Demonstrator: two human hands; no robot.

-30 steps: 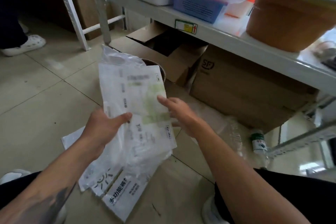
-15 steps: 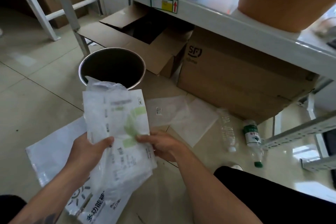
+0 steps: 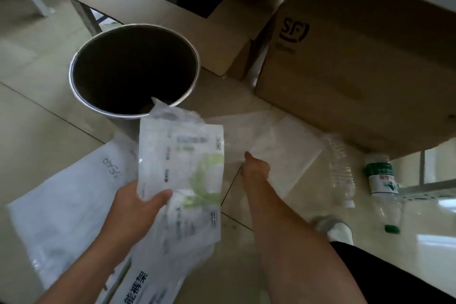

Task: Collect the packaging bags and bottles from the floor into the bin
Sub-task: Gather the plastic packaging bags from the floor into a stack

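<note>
Left hand (image 3: 138, 202): fingers and thumb clamped on a stack of bags (image 3: 182, 175), held tilted, top edge over the near rim of the bin (image 3: 74, 81). Front bag is white with green print; a crumpled clear one sits behind it and sticks out at the top.

Right hand (image 3: 255, 168): extended low toward the clear bags (image 3: 276, 145) on the floor, fingers turned down out of sight; whether it grips anything cannot be told.

Bin: round, metal rim, dark inside, upright on the tiles, just left of the open box (image 3: 172, 5). Contents not discernible.

Clear bags: two or so flat sheets overlapping on the tiles, between the bin and the bottles, in front of the closed box (image 3: 357, 61).

Large white bag (image 3: 61, 205): flat on the floor at left, beneath the left arm, handwriting near its upper corner.

Printed bag (image 3: 140, 289): on the floor at bottom edge, dark characters, partly under the held stack.

Clear bottle (image 3: 341, 173): lying on the floor, white cap toward the viewer, no label.

Green bottle (image 3: 382, 180): lying just right of the clear one, green-and-white label, green cap toward the viewer.

Closed box: brown cardboard with a dark logo, behind the bottles.

Shoe (image 3: 335, 228): white, right of the right forearm.
</note>
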